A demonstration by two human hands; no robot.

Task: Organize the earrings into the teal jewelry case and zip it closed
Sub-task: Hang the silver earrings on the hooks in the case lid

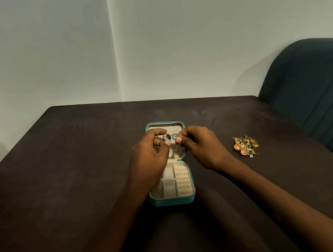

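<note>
Two bare forearms reach in from the near edge across a dark brown surface (pixel 62 184), meeting over a teal jewelry case (pixel 173 200) that lies open at the middle. The near half of the case is the tray: cream-lined, with a column of padded ring rolls (pixel 183 179) along its right side and small square compartments (pixel 168 182) to their left. None of these near compartments shows an earring in it. The far half is the lid (pixel 164 124), folded back flat, its pale lining carrying a few small pieces near the hinge — too small to tell apart.

Above the lid, the left hand (pixel 151 155) is curled, thumb and fingers pinched toward the middle, partly covering the tray's left side. The right hand (pixel 200 147) is likewise closed in a pinch, fingertips facing the left. Between the two pinches sits a small sparkling earring (pixel 173 136) with a dark leaf-like part; both hands grip it, the fingertips nearly touching each other. Whether it is already hooked into the lid's lining cannot be told.

To the right of the right hand, well apart from the case, a small heap of loose earrings (pixel 246 146) lies on the surface — gold and yellow bits tangled together with two round orange pieces at its near left.

Past the right corner of the surface stands a dark teal padded chair (pixel 318 92), and behind everything rises a plain pale wall (pixel 147 31).
</note>
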